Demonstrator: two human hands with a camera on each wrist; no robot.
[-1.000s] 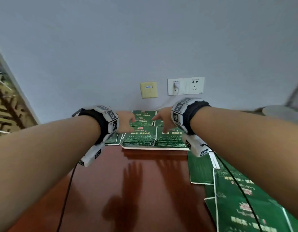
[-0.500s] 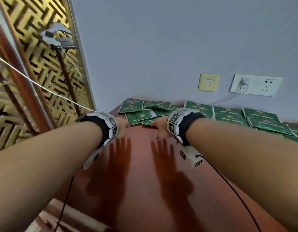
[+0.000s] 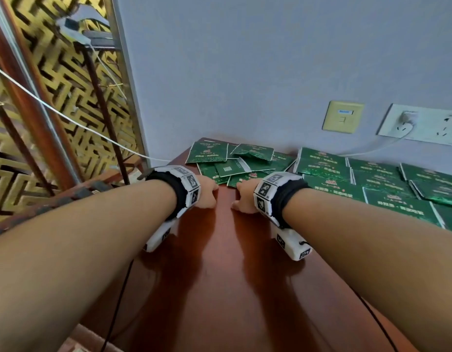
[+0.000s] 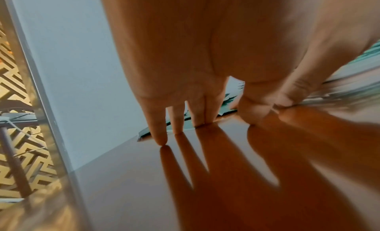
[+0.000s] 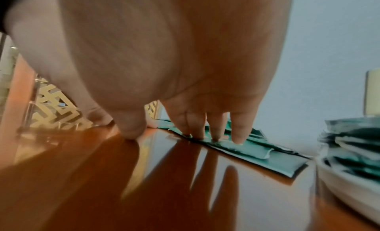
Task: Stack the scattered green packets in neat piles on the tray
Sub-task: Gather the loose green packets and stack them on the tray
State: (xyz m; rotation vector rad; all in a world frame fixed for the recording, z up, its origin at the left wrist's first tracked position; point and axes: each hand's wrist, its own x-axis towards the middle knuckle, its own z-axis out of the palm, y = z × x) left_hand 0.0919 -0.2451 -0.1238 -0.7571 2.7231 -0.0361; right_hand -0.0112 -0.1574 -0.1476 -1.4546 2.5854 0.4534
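Polished red-brown worktop (image 3: 219, 262) runs to a grey wall, where loose green packets (image 3: 232, 163) lie scattered left of the white tray (image 5: 349, 190) already holding stacks. Your left hand (image 3: 207, 194) rests open-fingered on the wood beside them; your right hand (image 3: 245, 199) presses straight fingertips (image 5: 238, 137) on the nearest packet, gripping nothing. They look thin, light and slippery, so slide one off and pinch its edge.

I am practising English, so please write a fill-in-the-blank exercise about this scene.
1. The loose green foil packets lie scattered on the glossy reddish-brown ____ table.
2. The right hand touches a packet with ____ fingers.
3. The white tray holds ____ packets.
4. The left hand touches the ____.

Missing words: wooden; straight; stacked; table
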